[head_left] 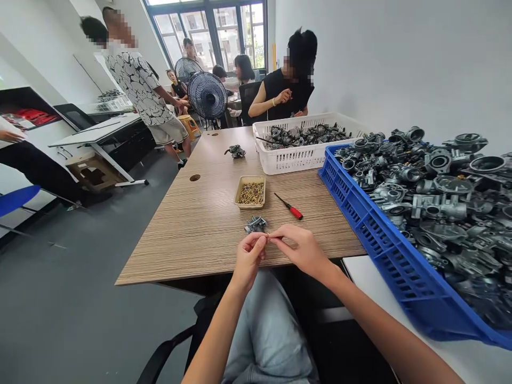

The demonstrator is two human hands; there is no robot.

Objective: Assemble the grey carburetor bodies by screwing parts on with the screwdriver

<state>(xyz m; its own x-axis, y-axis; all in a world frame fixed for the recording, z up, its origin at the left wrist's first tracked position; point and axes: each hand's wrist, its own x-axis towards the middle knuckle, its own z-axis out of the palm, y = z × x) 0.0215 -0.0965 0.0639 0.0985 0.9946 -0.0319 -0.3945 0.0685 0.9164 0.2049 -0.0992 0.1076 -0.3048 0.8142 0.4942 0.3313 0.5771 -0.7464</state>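
My left hand (pixel 251 255) and my right hand (pixel 299 248) meet at the table's near edge, thumbs and fingers pinched together. Between their fingertips is a tiny brass-coloured part (pixel 268 235), mostly covered by the fingers. Just beyond the left fingers, a grey metal carburetor body (pixel 255 224) rests on the table. Behind that stands a small beige tray (pixel 237 198) filled with little brass pieces (pixel 252 193). To its right lies a screwdriver (pixel 294 211) with a red handle, its dark shaft pointing away to the left.
A blue crate (pixel 384 250) heaped with carburetor bodies (pixel 436 181) stands at the right. Behind it is a white basket (pixel 292 160) of similar parts. Another carburetor (pixel 236 151) sits farther back on the wooden table (pixel 176 234). A co-worker (pixel 290 80) sits opposite; a fan (pixel 207 96) stands beyond.
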